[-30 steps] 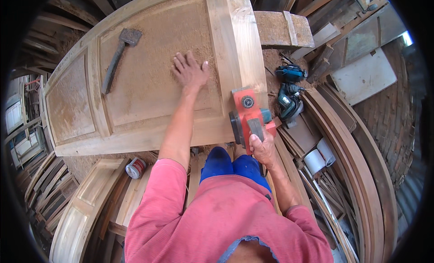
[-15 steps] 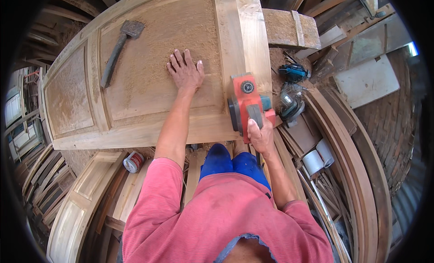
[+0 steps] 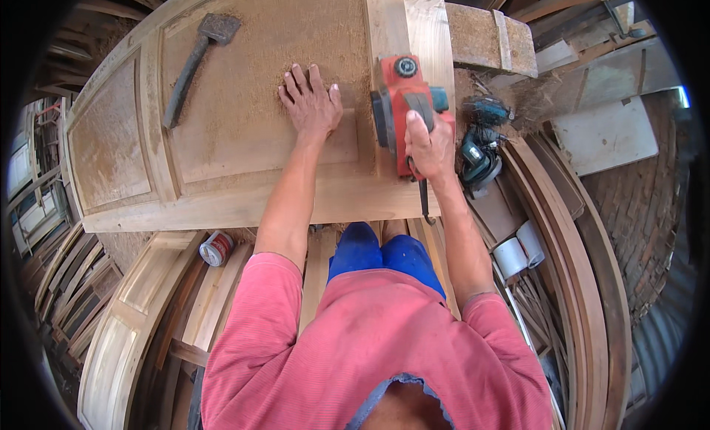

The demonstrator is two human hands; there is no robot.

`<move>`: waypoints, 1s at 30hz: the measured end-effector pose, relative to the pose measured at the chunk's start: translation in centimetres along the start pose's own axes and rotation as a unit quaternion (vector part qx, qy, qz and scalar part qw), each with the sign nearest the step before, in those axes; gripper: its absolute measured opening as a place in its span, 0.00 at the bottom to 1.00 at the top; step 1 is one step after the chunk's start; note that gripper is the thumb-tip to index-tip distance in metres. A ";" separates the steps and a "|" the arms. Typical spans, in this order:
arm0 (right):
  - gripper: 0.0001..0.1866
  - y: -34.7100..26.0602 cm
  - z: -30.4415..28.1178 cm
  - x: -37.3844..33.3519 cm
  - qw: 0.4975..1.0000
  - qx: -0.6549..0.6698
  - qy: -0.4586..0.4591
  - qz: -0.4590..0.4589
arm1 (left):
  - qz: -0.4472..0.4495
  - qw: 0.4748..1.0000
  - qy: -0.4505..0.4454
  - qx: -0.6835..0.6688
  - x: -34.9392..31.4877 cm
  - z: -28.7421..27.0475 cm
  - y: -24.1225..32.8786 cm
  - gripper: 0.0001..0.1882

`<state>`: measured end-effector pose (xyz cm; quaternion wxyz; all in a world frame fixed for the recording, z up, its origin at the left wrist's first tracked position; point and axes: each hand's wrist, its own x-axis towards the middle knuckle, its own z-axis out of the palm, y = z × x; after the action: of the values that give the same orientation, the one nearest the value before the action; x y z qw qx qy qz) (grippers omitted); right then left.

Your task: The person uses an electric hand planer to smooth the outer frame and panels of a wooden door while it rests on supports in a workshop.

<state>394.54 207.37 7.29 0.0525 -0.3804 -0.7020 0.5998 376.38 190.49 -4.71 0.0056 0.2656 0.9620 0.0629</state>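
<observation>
A panelled wooden door lies flat before me, dusted with sawdust and shavings. On its large middle panel my left hand rests palm down, fingers spread. My right hand is wrapped round the rear handle of a red electric planer, which sits on the pale right-hand frame piece of the door. A dark cord hangs from the planer's near end. Left of my left hand, a mallet with a square head and dark handle lies across the panel.
Right of the door are teal power tools and a white roll. Long curved-looking boards stand beyond them. A small can and another panelled door are at lower left. A wooden box adjoins the far right.
My right hand has pushed the planer forward, away from me, along the door's right frame piece. My left hand stays spread on the panel.
</observation>
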 end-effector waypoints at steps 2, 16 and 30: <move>0.30 -0.9 -0.1 1.0 0.999 0.035 0.001 -0.011 | 0.004 1.000 0.010 -0.006 0.2 -0.1 0.2 0.39; 0.29 -3.6 1.0 7.7 0.997 0.020 0.009 -0.068 | -0.005 1.000 0.012 0.006 0.1 -0.1 0.3 0.38; 0.28 -6.1 2.4 13.7 0.998 0.051 0.022 -0.037 | -0.023 0.999 -0.030 0.002 1.0 -0.7 0.7 0.39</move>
<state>380.78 213.70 6.74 0.1095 -0.3639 -0.6827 0.6241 375.88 191.51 -3.94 0.0356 0.2456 0.9673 0.0525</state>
